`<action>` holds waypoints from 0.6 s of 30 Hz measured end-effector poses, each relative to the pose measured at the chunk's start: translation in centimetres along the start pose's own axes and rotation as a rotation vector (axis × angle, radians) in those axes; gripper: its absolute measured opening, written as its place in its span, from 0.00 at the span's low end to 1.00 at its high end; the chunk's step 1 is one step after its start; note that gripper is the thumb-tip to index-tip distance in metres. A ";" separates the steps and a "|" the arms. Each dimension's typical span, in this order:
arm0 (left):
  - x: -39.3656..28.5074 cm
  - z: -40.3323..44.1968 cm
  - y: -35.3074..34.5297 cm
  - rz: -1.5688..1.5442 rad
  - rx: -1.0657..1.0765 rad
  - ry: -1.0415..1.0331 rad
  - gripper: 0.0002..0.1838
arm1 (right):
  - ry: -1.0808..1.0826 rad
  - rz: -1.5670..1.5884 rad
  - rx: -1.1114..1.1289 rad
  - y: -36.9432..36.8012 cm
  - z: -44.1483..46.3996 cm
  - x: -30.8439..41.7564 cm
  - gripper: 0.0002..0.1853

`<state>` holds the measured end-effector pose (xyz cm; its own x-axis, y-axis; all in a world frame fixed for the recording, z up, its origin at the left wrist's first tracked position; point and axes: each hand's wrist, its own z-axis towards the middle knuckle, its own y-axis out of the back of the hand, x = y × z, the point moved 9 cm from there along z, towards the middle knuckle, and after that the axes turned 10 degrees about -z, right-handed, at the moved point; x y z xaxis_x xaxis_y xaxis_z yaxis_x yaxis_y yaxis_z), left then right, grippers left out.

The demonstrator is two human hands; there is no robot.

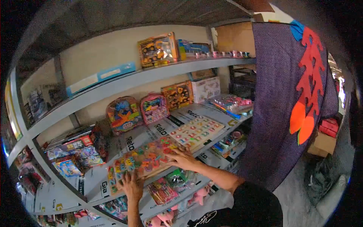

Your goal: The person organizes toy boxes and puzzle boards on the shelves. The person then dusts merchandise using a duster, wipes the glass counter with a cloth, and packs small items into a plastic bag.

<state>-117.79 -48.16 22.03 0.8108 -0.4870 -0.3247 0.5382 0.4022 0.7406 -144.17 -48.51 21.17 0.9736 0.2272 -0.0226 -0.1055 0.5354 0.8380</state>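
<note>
Shelf below left hand and right hand, both palm-down on colourful boards, each grip unclosed, fingers spread

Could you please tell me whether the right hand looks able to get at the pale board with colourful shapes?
Probably yes: the right hand is on the adjacent pack of colourful pieces, close to the pale board, with nothing visible standing in the way.

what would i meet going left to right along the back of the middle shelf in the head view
red-and-blue backpack-shaped pack → pink backpack-shaped pack → orange rectangular box with yellow trucks → white printed rectangular box
</note>
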 end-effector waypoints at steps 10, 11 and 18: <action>-1.4 1.9 -2.5 -0.046 0.025 -0.107 0.24 | 0.036 -0.081 -0.256 3.5 -1.2 -2.2 0.24; -1.7 2.2 -2.7 -0.059 0.036 -0.103 0.24 | 0.028 -0.081 -0.253 3.9 -1.1 -2.4 0.24; -2.5 2.8 -2.9 -0.046 0.017 -0.031 0.24 | 0.028 0.090 0.177 3.9 1.8 -3.7 0.23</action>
<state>-121.98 -50.30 22.30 0.7774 -0.5290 -0.3402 0.5705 0.3655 0.7355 -147.77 -48.72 25.52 0.9556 0.2913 0.0436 -0.1520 0.3610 0.9201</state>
